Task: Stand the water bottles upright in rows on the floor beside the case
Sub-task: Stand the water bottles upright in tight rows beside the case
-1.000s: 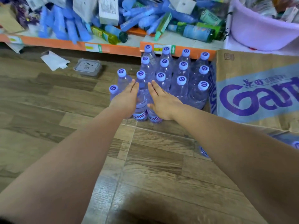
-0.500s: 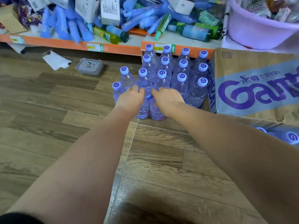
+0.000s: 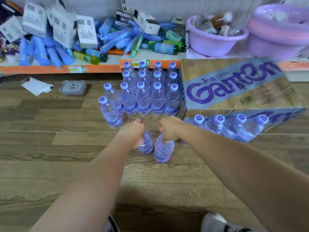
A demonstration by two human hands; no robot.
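Clear water bottles with purple caps stand in rows [image 3: 143,96] on the wooden floor, left of the cardboard case [image 3: 234,86]. Two more stand apart at the left front [image 3: 109,111]. My left hand [image 3: 133,133] grips the top of one bottle [image 3: 146,144]. Another bottle [image 3: 163,150] is held by its top in my right hand [image 3: 168,127]. Both bottles hang upright just in front of the rows. Several more bottles [image 3: 234,126] lie in the case's open front.
A low shelf with an orange edge [image 3: 50,69] carries blue bottles, white boxes and purple basins [image 3: 215,41]. A small grey box [image 3: 73,87] and a paper scrap [image 3: 37,86] lie on the floor to the left. My shoe [image 3: 215,221] shows at the bottom.
My hands went from lying flat on the front bottles to closing on their tops, then pulled two bottles back out of the rows toward me. The view has tilted up.
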